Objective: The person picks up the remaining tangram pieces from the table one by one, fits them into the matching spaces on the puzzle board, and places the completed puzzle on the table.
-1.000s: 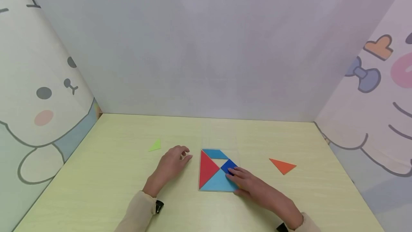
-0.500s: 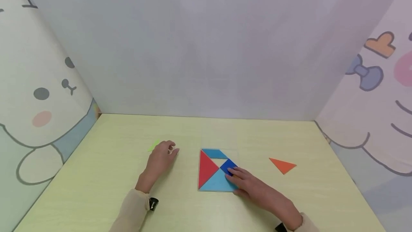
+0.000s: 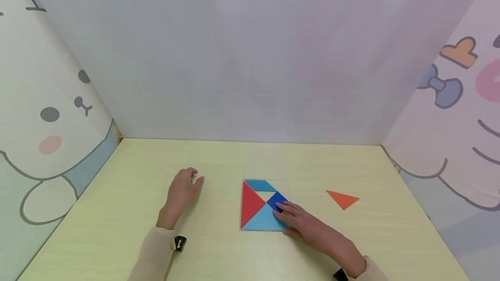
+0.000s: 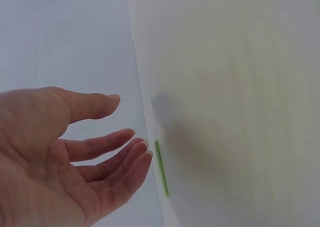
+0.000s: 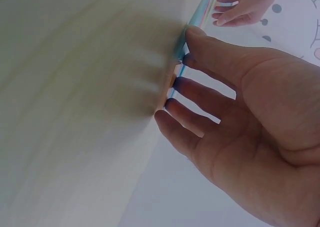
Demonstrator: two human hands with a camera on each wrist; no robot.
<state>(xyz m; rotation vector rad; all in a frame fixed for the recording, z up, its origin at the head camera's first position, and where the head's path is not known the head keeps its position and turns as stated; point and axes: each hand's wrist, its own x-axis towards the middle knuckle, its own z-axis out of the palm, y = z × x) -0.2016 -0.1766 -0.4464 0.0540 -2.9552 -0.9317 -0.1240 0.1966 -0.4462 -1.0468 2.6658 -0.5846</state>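
Note:
My left hand (image 3: 181, 188) hovers over the table's left side with its fingers loosely bent and nothing between them. Beyond its fingertips, in the left wrist view, lies a thin green tangram triangle (image 4: 162, 169), seen edge-on; the hand hides it in the head view. My right hand (image 3: 304, 223) rests its fingertips on the tangram pieces at the board's right side. Around it lie a dark blue square (image 3: 276, 198), a light blue triangle (image 3: 262, 220), a red triangle (image 3: 251, 205) and a blue parallelogram (image 3: 259, 185). A yellow-orange piece shows partly under the right fingers.
An orange triangle (image 3: 343, 199) lies apart on the table (image 3: 218, 253), right of the board. A pale wall (image 3: 250, 55) closes off the back. Cartoon-printed cloths stand at both sides.
My left hand has moved left, from beside the board to over the green triangle, which it now covers in the head view. My right hand has stayed in place on the pieces.

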